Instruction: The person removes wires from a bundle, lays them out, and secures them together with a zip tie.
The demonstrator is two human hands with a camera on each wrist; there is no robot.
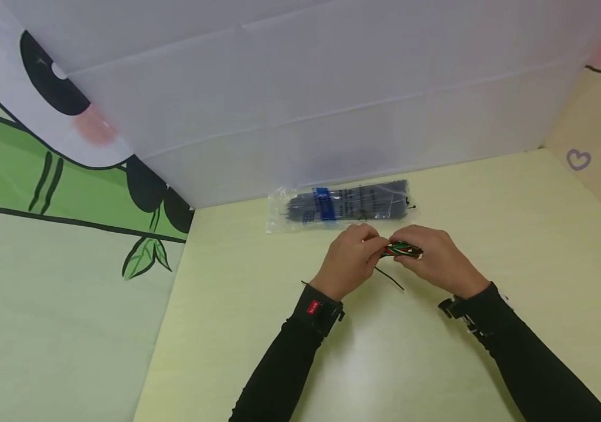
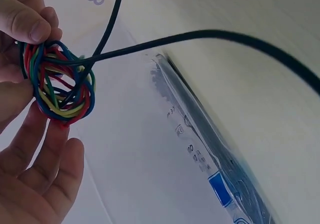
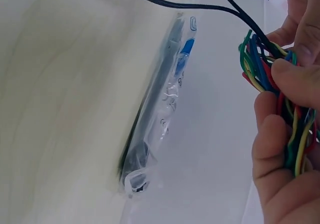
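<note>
**Both hands on one messy clump of coloured wires**

So there's a bundle of wires (image 1: 402, 250) up off the pale table (image 1: 374, 375), right between the person's two hands. Red, green, blue and yellow strands, all looped over each other.

The right hand (image 1: 434, 258) is wrapped around the right part of it, thumb across the top and fingers curled underneath. The left hand (image 1: 350, 258) has its fingers bent in and pinches the other end; can't tell if it's nipping the black strip (image 1: 390, 279) too. That strip pokes out of the bundle as two long loose lengths in both wrist views, and one end of it slants out below the hands in the head view.

Just beyond the hands, a clear plastic bag (image 1: 347, 202) full of dark grey strips lies sideways on the table, blue band round it, near the white backdrop (image 1: 332, 88). Both arms are in black sleeves (image 1: 279, 369), with gear strapped at the wrists. Oh, and there's a little purple heart (image 1: 578, 159) off to the right.
</note>
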